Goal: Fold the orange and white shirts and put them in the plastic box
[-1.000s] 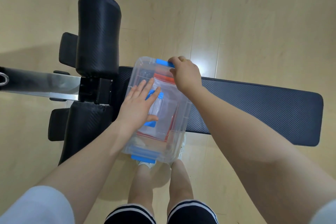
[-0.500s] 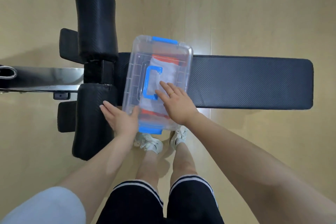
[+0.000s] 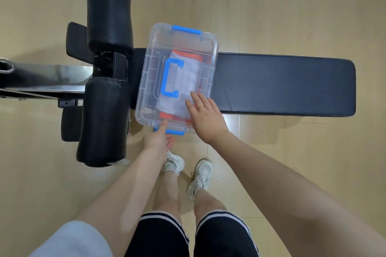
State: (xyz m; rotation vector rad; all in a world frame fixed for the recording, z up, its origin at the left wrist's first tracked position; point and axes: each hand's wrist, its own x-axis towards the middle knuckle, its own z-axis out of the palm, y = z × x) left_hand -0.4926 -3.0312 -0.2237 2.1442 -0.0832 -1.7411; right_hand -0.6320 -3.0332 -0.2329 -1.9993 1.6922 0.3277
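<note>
Head view: both shirts (image 3: 183,81) lie folded in the lidded box (image 3: 176,78) across the bench (image 3: 282,83). Right hand (image 3: 205,116) presses flat, fingers spread; left hand (image 3: 159,139) pinches the near latch (image 3: 174,131), seemingly the last step.

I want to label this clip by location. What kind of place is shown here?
Probably a home workout corner or small gym: a padded exercise bench with black roller pads stands on a pale wood floor.
</note>
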